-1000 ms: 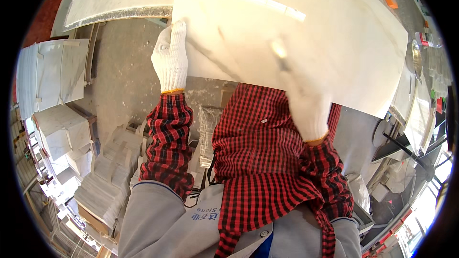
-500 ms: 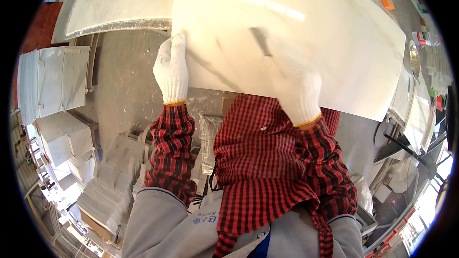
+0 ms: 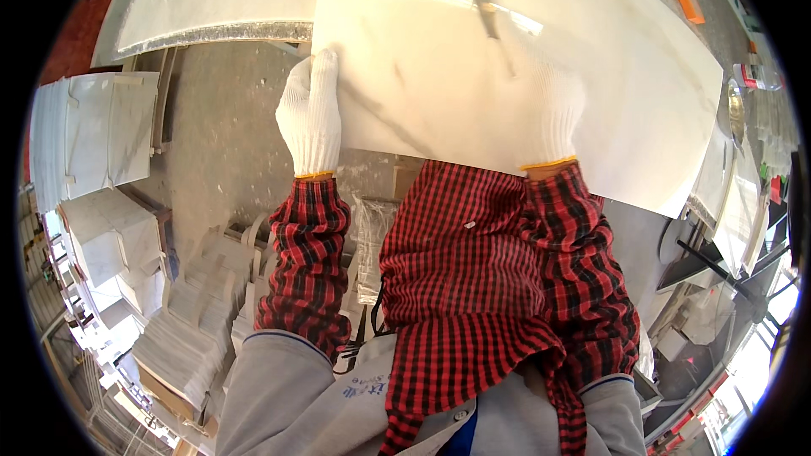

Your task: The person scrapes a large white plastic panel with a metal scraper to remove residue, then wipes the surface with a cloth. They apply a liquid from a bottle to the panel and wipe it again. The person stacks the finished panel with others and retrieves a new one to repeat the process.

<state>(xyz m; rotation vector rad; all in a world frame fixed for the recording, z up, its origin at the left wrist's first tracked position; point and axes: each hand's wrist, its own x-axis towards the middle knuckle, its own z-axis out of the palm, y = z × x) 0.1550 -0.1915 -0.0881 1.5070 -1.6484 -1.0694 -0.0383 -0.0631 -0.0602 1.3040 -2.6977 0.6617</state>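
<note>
On my feed the scraper [image 3: 484, 13], slightly blurred, is over the white slab [image 3: 422, 76], its long axis running away from the person and a little left, blade end foremost. The gloved right hand [image 3: 549, 105] has its handle clasped. The slab stretches lengthwise left to right, its near edge slanting down rightward. The gloved left hand [image 3: 310, 118] meets its left edge; whether it grips, I can't tell. I see room across the slab on both sides of the blade; grey floor [image 3: 220, 110] opens leftward.
</note>
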